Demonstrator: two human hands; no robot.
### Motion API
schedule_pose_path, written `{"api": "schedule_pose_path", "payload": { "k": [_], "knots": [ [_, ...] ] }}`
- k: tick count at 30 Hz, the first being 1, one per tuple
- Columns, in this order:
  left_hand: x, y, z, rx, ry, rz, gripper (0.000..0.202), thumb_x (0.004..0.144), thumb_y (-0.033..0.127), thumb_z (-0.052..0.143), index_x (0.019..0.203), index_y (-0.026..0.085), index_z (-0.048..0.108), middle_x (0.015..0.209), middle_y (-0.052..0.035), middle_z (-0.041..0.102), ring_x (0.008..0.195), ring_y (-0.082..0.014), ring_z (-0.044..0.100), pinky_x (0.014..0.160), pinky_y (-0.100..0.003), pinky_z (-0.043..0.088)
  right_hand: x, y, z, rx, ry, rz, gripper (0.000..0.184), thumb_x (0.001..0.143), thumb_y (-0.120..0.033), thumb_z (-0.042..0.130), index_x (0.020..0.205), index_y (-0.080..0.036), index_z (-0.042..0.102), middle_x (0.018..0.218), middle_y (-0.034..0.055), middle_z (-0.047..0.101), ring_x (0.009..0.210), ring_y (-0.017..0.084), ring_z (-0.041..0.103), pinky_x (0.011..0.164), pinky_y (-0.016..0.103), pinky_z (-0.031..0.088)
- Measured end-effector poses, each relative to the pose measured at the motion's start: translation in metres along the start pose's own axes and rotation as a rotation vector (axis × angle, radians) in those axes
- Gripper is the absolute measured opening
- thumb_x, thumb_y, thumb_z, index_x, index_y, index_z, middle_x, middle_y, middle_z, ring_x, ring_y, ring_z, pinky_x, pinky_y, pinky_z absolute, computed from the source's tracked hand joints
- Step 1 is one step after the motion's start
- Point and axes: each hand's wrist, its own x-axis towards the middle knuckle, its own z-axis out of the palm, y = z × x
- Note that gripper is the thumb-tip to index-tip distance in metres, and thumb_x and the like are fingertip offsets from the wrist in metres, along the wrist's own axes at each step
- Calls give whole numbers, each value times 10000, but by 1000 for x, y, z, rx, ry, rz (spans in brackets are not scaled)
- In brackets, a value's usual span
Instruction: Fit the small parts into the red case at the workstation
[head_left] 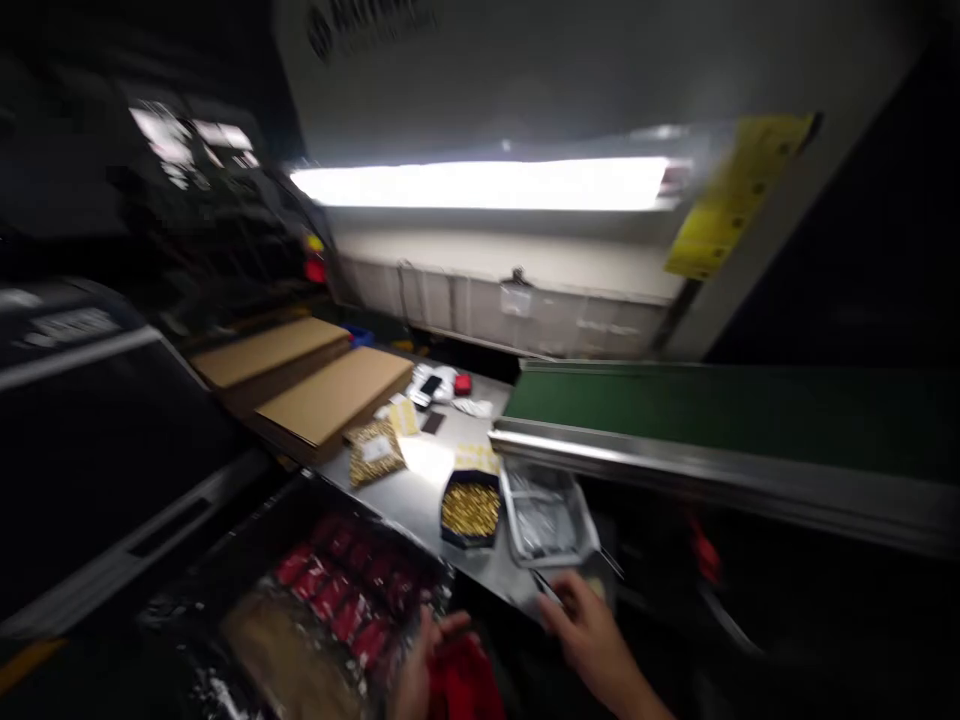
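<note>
At the bottom centre is my left hand (420,665), thumb raised and fingers curved over a soft red piece (466,680) that looks like cloth; blur hides the exact hold. My right hand (589,635) is closed in a pinch around a slim pointed tool (546,586), like tweezers, near the metal table's (420,505) front edge. Just beyond it stands a white tray (517,535) with clear plastic bags inside. A dark tub (469,542) of small gold-coloured pieces sits left of the tray.
Left of my hands, a plastic-lined box holds rows of red wrapped items (330,595). A bag of gold pieces (375,452) and cardboard boxes (337,395) stand farther back. A green conveyor belt (675,410) runs right, its metal rail above the tray. A bright lamp (480,185) hangs behind.
</note>
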Motion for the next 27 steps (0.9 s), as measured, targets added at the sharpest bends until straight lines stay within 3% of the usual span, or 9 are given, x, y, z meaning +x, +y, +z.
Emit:
{"api": "schedule_pose_path", "payload": {
  "k": [1,3,6,8,14,22,27],
  "knots": [
    [5,-4,-1,23,28,14,506,931,561,519,1206,137,543,894,-113,695,730,-222,680,648,-344,568,-21,-7,-16,-31,-57,27,307,840,-556,598,823,-250,590,695,27,631,598,186,596,504,313,423],
    [7,-7,0,46,2,19,515,925,561,523,1259,169,528,978,-129,709,801,-249,699,705,-354,573,-48,-33,-31,-129,-244,47,251,869,-464,589,910,-216,597,708,1,633,602,138,547,539,269,386],
    [-11,2,9,26,-51,2,537,931,578,487,1318,206,501,1065,-130,699,937,-316,698,789,-417,575,-58,-72,-26,-267,-395,10,198,848,-366,607,955,-200,622,688,-14,630,571,114,507,527,245,335],
    [-26,8,18,7,-46,-24,582,914,624,479,1325,212,498,1073,-127,696,959,-331,691,786,-420,575,-58,-85,-18,-294,-440,-36,176,839,-320,604,972,-211,644,750,-3,663,599,118,539,557,242,362],
    [-44,12,31,-4,-51,-73,692,854,707,516,1321,196,490,1060,-119,700,951,-308,687,774,-358,568,-62,-86,-3,-277,-503,-31,151,830,-266,595,949,-238,684,766,-10,691,613,119,584,567,233,378],
    [-43,21,36,27,-80,-85,707,859,709,500,1312,167,477,1058,-127,695,973,-303,686,825,-347,563,-54,-93,4,-198,-519,6,207,832,-253,577,989,-228,709,825,13,715,664,139,624,618,235,444],
    [-38,18,33,76,-112,-66,697,857,720,491,1294,177,504,1064,-113,691,962,-301,686,830,-349,572,-53,-92,3,-177,-541,31,195,849,-237,577,994,-230,708,783,-4,697,601,112,568,569,219,416]
  ]
}}
